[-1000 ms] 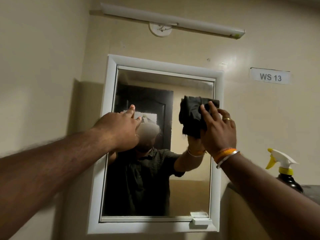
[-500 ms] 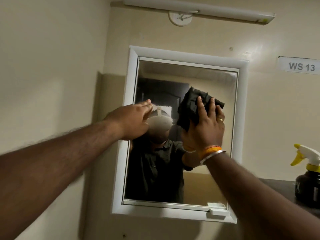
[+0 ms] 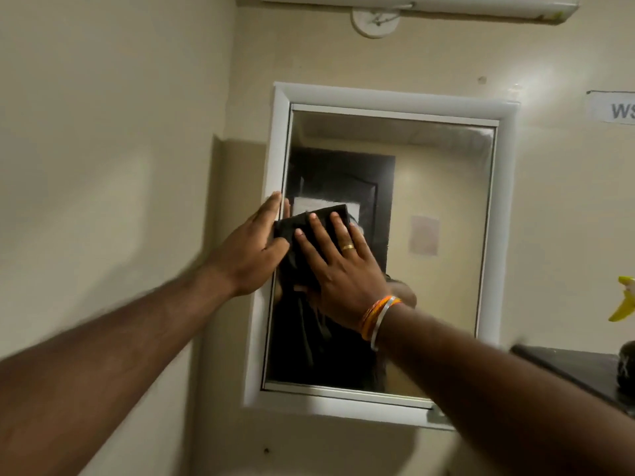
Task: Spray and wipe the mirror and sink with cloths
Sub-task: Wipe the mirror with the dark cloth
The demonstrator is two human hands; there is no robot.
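A white-framed wall mirror (image 3: 443,187) fills the middle of the view. My right hand (image 3: 338,269), with a ring and wrist bangles, presses a black cloth (image 3: 297,231) flat against the glass near the mirror's left side, fingers spread straight. Beside it my left hand (image 3: 252,250) lies on the mirror's left frame edge, fingers extended and touching the cloth's left side. Much of the cloth is hidden under my right hand. The sink is out of view.
A spray bottle with a yellow trigger (image 3: 623,304) stands on a dark ledge (image 3: 570,367) at the right edge. A tube light (image 3: 429,6) runs above the mirror. A paper label (image 3: 615,109) hangs on the right wall.
My right hand has swept the cloth from the mirror's upper right across to its left side. My left hand stayed at the left frame edge. The camera view shifted left.
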